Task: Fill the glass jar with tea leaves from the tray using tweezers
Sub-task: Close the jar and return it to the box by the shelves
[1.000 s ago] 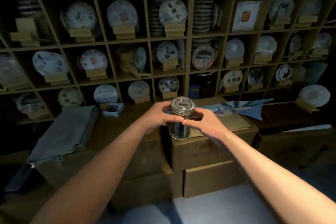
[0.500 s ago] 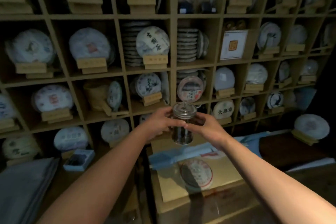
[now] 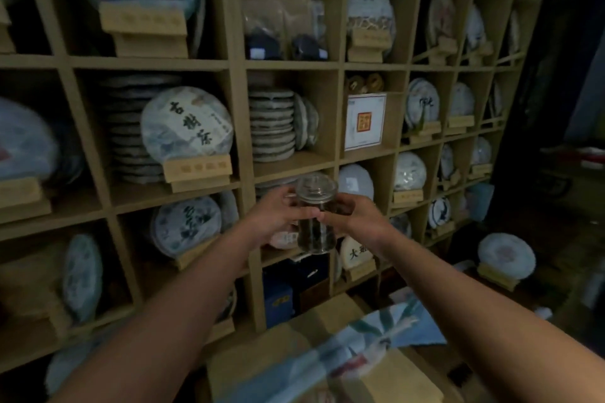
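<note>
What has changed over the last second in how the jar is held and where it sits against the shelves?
Both hands have lifted the glass jar from above the cardboard boxes up in front of the shelf compartments. Unchanged: left hand and right hand still grip it, lid on, dark tea leaves inside.

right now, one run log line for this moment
glass jar: lidded, tea inside | left hand: gripping | right hand: gripping | before shelves

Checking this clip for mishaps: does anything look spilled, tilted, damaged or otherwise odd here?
Nothing stands out. The glass jar is upright with its lid on, dark tea leaves inside, held between the left hand and right hand before the shelves. No tray or tweezers are in view.
</note>
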